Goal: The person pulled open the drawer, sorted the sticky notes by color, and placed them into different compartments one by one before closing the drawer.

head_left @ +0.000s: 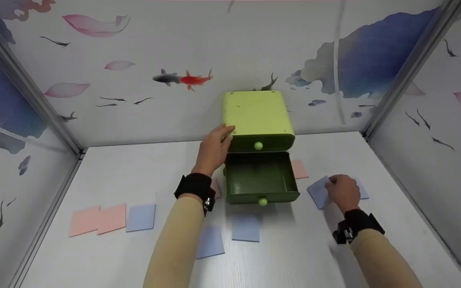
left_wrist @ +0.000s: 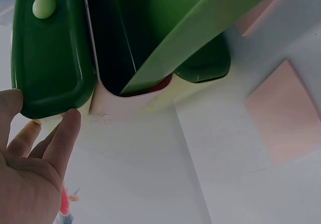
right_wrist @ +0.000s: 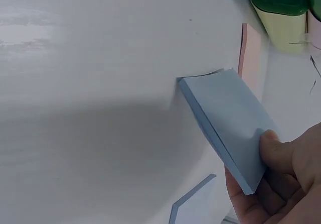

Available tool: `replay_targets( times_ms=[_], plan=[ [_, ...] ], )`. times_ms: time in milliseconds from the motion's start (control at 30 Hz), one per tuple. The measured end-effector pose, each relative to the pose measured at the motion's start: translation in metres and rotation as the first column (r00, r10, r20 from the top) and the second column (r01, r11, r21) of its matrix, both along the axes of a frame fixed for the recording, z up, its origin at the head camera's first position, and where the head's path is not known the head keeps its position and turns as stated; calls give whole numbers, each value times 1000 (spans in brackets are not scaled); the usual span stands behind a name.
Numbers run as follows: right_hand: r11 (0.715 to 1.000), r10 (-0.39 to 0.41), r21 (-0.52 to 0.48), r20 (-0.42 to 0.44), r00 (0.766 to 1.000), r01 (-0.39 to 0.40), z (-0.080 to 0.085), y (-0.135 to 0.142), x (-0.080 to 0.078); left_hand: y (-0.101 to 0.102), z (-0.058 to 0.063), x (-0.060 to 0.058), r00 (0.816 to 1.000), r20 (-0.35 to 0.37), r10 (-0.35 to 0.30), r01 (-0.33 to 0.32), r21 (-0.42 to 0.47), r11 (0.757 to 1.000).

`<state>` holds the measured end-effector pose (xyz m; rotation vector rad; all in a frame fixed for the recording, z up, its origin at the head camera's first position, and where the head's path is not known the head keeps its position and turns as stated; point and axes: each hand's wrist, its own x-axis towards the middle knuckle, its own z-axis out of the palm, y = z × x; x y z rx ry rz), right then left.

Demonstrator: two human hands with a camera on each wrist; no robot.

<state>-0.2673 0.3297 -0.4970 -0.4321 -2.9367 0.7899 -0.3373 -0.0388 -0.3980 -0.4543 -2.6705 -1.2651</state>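
Observation:
A small green drawer cabinet (head_left: 256, 114) stands against the back wall, its top drawer (left_wrist: 52, 58) closed. Below that, the middle drawer (head_left: 260, 176) is pulled out and has nothing in it. My left hand (head_left: 213, 150) rests at the cabinet's upper left front edge, its fingertips touching the side in the left wrist view. On the right, my right hand (head_left: 343, 192) pinches a blue sticky note pad (right_wrist: 225, 118) between thumb and fingers, tilted above the table. Another blue pad (head_left: 362, 190) lies partly hidden behind that hand.
Two pink pads (head_left: 112, 219) and a blue pad (head_left: 141, 218) lie at the left. Two more blue pads (head_left: 246, 229) lie in front of the cabinet. A pink pad (head_left: 299, 169) sits by its right side, another (left_wrist: 286, 113) by its left. Printed walls enclose the table.

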Motion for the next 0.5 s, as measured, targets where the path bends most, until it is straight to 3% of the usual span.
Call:
replay_targets(
  times_ms=[500],
  plan=[
    [995, 71, 75, -106, 992, -64, 41, -17, -10, 0, 0, 1, 1000, -7, 5, -5, 11, 1000]
  ],
)
